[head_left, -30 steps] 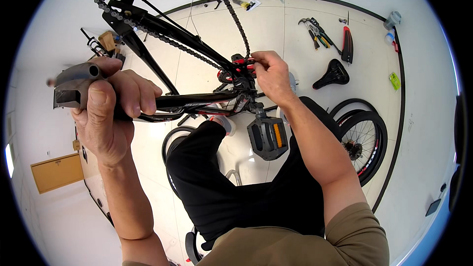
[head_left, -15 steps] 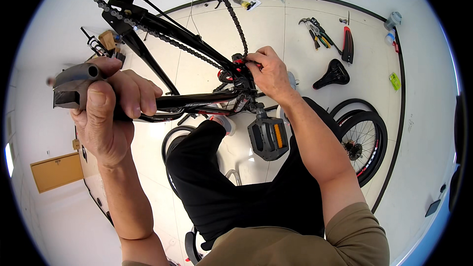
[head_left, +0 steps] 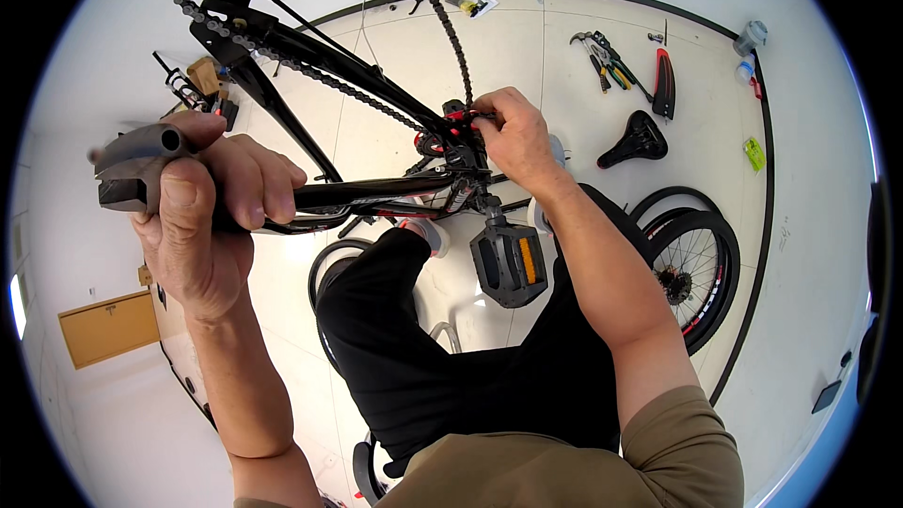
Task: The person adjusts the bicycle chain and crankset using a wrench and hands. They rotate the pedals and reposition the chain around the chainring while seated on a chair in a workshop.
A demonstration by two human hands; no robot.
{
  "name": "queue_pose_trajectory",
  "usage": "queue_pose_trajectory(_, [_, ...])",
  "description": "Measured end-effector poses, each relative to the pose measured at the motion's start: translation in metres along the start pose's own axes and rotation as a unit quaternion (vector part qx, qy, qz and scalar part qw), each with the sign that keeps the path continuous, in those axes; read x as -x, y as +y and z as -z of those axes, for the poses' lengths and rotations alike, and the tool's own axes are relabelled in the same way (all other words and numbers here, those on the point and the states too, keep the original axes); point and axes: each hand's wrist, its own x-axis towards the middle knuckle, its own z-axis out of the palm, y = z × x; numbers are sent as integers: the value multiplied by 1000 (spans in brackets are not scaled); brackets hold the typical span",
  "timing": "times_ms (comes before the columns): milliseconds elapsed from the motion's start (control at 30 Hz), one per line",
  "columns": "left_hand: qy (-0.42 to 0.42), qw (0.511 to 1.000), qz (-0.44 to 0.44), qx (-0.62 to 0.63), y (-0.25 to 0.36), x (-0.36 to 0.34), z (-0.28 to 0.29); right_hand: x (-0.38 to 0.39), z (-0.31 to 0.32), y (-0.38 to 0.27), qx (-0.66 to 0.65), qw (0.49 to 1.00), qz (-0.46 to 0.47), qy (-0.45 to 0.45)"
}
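So container-wise, a grey see-through tub [head_left: 750, 38] is sitting by the wall at the upper right with a smaller whitish one [head_left: 744, 71] right near it, and I'm not managing to make out what's in either. A cardboard box [head_left: 203, 76] is sitting off to the left, contents too small to tell. Now the grip: the left hand [head_left: 193, 245] is clamping hard around the grey-black tube end [head_left: 127, 169] of the bike frame [head_left: 376, 190], thumb wrapping over it. The right hand [head_left: 519, 141] is bunching finger and thumb close together at the red and black parts [head_left: 455, 116] near the pedal crank, just below the hanging chain [head_left: 442, 19], but its own fingers are blocking the view, so I can't tell if it's clamped on anything. The frame is stretching across in front of the person, and a chunky pedal [head_left: 497, 263] is sticking out between the knees. Over on the floor, tools [head_left: 609, 64], a red-and-black mudguard [head_left: 664, 85], a saddle [head_left: 635, 141] and a wheel [head_left: 673, 282] are lying to the right.
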Motion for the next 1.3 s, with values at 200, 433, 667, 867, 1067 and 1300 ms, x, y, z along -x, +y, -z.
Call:
queue_pose_trajectory(200, [-3, 1000, 1, 8, -2, 0, 1, 1, 4, 1, 27, 999, 26, -17])
queue_pose_trajectory(433, [-4, 1000, -5, 10, -3, 2, 4, 3, 6, -2, 68, 996, 55, -25])
queue_pose_trajectory(667, [-6, 1000, -4, 3, -2, 2, 4, 5, 6, -5, 66, 996, 64, -22])
queue_pose_trajectory(867, [-4, 1000, -4, 5, -2, 2, 5, 4, 6, -1, 17, 999, 26, -25])
queue_pose_trajectory(1067, [0, 1000, -2, 4, -2, 3, 4, 5, 7, -5, 47, 998, 37, -34])
queue_pose_trajectory(1300, [1, 1000, 2, 2, -1, 4, 5, 7, 8, -6, 83, 995, 46, -39])
